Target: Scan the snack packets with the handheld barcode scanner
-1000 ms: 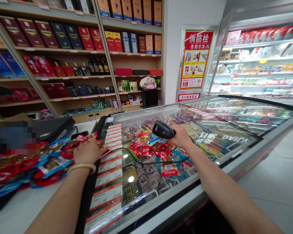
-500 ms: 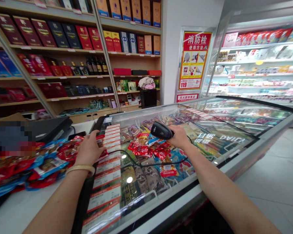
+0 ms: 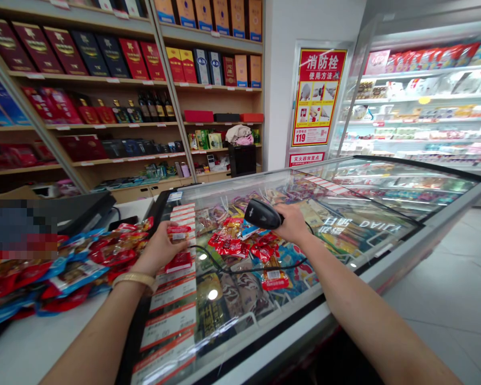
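Note:
A black barcode scanner (image 3: 261,214) is gripped in my right hand (image 3: 292,223), its head pointing left above the glass lid. Its black cable loops across the glass. My left hand (image 3: 160,250) pinches a small red snack packet (image 3: 179,233) over the freezer's left edge, its pale label facing up. Below the fingers, a patch of red (image 3: 179,262) shows in the glass, perhaps a reflection. Under the scanner several red snack packets (image 3: 229,239) lie on the lid, one with a barcode label (image 3: 273,275) facing up.
A heap of red and blue snack packets (image 3: 78,275) covers the white counter (image 3: 64,342) on the left. The glass-topped chest freezer (image 3: 240,369) stretches away to the right. Behind stand shelves of boxes and bottles (image 3: 156,107); a lit display fridge (image 3: 420,107) is at the back right.
My left hand has moved slightly right and turned, bringing the red packet's label into view, away from the heap. My right hand and the scanner have hardly moved.

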The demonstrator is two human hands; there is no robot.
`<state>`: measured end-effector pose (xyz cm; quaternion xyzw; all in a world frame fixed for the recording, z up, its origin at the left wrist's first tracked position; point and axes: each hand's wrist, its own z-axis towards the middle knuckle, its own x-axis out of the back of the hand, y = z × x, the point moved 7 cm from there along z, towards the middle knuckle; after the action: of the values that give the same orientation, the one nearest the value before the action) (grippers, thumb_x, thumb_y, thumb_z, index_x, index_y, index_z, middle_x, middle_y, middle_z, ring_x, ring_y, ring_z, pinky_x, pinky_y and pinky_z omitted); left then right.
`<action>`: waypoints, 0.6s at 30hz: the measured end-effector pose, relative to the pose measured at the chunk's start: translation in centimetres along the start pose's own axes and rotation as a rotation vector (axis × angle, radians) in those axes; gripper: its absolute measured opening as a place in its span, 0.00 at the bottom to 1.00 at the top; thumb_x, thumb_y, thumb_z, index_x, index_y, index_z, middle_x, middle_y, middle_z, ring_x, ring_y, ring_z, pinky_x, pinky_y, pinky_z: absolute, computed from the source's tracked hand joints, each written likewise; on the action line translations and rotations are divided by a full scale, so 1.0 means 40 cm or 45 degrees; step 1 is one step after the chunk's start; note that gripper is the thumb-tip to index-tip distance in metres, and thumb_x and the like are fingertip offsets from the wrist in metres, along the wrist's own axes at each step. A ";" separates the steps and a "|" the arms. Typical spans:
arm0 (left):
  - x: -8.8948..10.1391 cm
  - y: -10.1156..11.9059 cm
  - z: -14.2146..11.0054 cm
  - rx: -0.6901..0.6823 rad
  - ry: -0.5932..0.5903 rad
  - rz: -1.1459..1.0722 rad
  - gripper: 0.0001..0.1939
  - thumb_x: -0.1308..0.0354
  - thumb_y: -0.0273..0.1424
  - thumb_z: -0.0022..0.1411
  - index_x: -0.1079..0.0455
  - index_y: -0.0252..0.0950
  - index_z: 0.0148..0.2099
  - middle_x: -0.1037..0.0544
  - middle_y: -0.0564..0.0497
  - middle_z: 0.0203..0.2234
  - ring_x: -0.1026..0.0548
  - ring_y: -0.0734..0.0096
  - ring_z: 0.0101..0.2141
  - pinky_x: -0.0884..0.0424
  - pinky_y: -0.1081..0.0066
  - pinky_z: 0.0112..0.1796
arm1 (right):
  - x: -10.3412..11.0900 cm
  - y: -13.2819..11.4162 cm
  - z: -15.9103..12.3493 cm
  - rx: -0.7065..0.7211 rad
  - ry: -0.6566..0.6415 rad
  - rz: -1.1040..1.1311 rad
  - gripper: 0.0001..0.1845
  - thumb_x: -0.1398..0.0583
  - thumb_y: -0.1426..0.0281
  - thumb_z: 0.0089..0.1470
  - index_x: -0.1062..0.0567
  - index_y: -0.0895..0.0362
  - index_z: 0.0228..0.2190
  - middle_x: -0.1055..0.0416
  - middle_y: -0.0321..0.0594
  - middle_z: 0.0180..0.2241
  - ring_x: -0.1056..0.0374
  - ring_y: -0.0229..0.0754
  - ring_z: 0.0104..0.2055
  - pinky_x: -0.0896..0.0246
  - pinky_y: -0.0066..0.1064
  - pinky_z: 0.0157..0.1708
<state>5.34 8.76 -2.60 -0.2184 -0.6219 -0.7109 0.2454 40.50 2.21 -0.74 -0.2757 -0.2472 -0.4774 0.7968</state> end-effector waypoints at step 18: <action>-0.028 0.036 0.002 -0.247 -0.116 -0.059 0.24 0.34 0.46 0.39 0.28 0.38 0.37 0.18 0.48 0.30 0.20 0.58 0.33 0.22 0.63 0.35 | -0.001 -0.068 -0.007 0.210 -0.040 0.068 0.13 0.36 0.64 0.47 0.21 0.54 0.37 0.22 0.40 0.32 0.30 0.44 0.36 0.52 0.34 0.37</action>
<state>7.13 8.78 -2.16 -0.2589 -0.5656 -0.7624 0.1782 38.08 0.96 -0.41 -0.2230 -0.2908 -0.4297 0.8253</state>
